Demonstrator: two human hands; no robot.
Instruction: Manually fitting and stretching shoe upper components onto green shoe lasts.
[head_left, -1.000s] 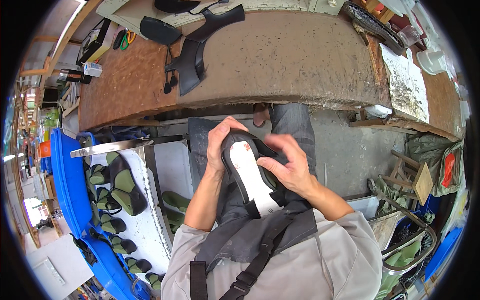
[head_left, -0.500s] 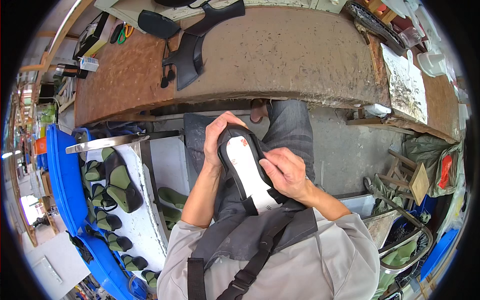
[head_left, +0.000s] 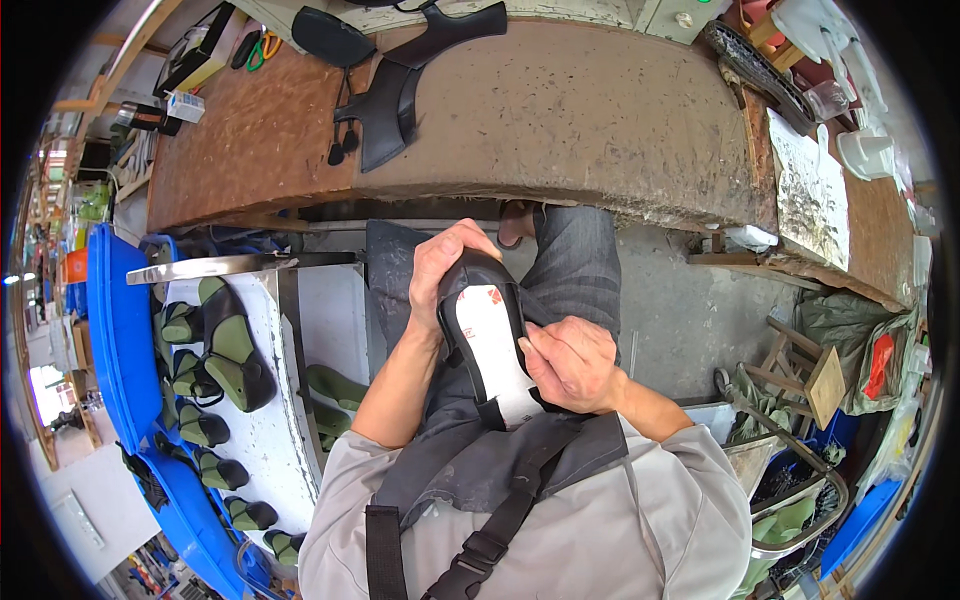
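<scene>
Above the lap, a black shoe [head_left: 488,345] is held with its white, sole-shaped face turned up, its length pointing away from the body and its near end resting close to the dark apron [head_left: 465,470]. By the left hand [head_left: 441,272] the rounded far end is clasped, the fingers being curled over the rim. By the right hand [head_left: 575,362] the near right edge is pinched, thumb and fingers drawn narrow against the black material; exactly what is caught under those fingertips seems hidden by the hand itself.

Beyond the knees, a brown workbench [head_left: 580,110] is spread with black leather pieces [head_left: 392,118] toward its left part, and scissors [head_left: 262,50] with green and orange handles are placed farther left. Stained white paper [head_left: 806,190] is laid at its right end. To the left of the body, green and black shoes [head_left: 238,365] are lined up on a white board [head_left: 285,430], just beside a blue bin [head_left: 120,330]. At right, a wooden stool [head_left: 826,388] is seen tilted.
</scene>
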